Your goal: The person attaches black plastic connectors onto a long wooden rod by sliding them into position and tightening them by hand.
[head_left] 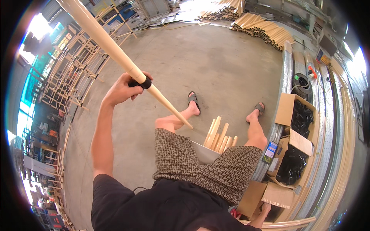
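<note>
My left hand [129,89] is closed around a black pipe joint [145,83] on a long cream tube [115,52]. The tube slants from the upper left down to a free end above my lap. Down at the lower right, my right hand [266,209] reaches into an open cardboard box [278,195]; its fingers are hidden, so what they touch cannot be seen. Between my legs, several short cream tubes [219,140] stand in a pale container [204,153].
Two more cardboard boxes, one farther [286,106] and one nearer [282,154], hold black fittings along my right. Long metal profiles [322,146] run beside them. A black coil [301,83] lies farther up. Cut tubes [262,29] are piled at the back; frames [73,73] stand left.
</note>
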Action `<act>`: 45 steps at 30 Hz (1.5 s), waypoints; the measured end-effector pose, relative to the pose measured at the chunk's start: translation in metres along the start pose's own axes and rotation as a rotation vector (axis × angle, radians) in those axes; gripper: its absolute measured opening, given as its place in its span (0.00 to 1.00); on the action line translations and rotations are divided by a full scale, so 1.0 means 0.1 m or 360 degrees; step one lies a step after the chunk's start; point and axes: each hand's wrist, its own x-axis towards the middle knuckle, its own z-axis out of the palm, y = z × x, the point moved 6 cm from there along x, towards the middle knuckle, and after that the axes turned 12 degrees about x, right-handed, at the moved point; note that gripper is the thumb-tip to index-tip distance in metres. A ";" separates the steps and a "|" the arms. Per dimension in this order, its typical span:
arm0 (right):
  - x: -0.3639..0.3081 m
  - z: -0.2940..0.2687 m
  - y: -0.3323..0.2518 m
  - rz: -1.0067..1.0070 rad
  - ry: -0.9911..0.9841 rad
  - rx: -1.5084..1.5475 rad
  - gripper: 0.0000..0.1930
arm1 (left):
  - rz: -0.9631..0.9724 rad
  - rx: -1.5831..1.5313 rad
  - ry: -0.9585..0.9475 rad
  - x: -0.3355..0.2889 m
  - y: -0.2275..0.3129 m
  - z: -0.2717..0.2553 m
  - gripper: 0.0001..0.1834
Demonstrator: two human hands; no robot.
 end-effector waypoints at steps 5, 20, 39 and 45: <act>0.36 -0.37 0.30 -0.0079 0.0147 0.0151 0.28 | 0.0096 -0.0307 0.0437 -0.12 -0.24 -0.28 0.19; -1.63 -0.19 -3.24 -0.1049 -0.0582 0.0798 0.10 | 0.0194 -0.0847 0.0602 -0.11 -1.47 1.47 0.37; -2.95 1.86 -4.33 -0.1466 -0.1500 0.0673 0.23 | -0.0227 -0.1260 0.0039 -0.29 -1.77 3.48 0.37; -2.86 2.06 -4.18 -0.1520 -0.1412 0.0730 0.22 | -0.0291 -0.0843 -0.0134 -0.32 -1.76 3.52 0.38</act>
